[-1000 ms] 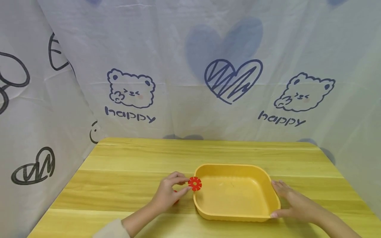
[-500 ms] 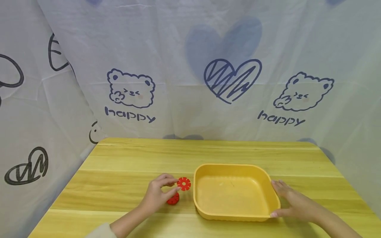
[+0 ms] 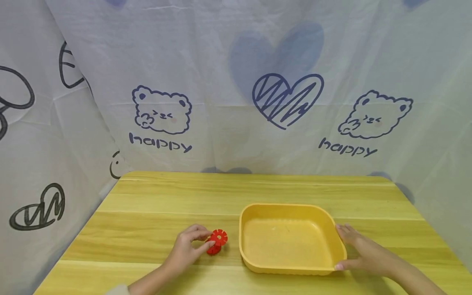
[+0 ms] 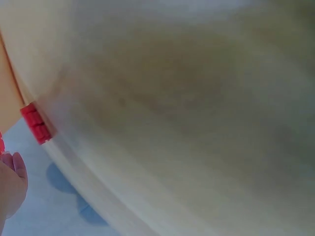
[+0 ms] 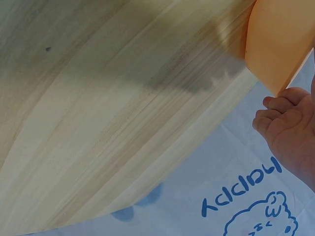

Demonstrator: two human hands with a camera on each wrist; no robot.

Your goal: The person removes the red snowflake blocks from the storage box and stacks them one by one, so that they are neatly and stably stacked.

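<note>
Between thumb and fingertips, my left hand (image 3: 186,248) pinches a red notched plastic disc (image 3: 220,237), flower-like with a hole at its centre. Right below it, a short stack of red discs (image 3: 214,249) stands on the table; the held disc partly covers it in the head view. The left wrist view shows that stack (image 4: 36,124) from the side, with the left hand (image 4: 14,184) at the frame's edge. At the right end of a yellow plastic tray (image 3: 289,241), my right hand (image 3: 363,250) rests with fingers and thumb spread against the rim. Nothing lies inside the tray.
The wood-grain table (image 3: 155,192) reaches back to a white cloth (image 3: 221,82) printed with bears and hearts. More printed cloth (image 3: 33,164) hangs along the left side. The tray's left wall stands a little right of the red stack.
My left hand has moved left and down with the disc, from the tray's left rim to over the stack. The right hand and tray have stayed in place.
</note>
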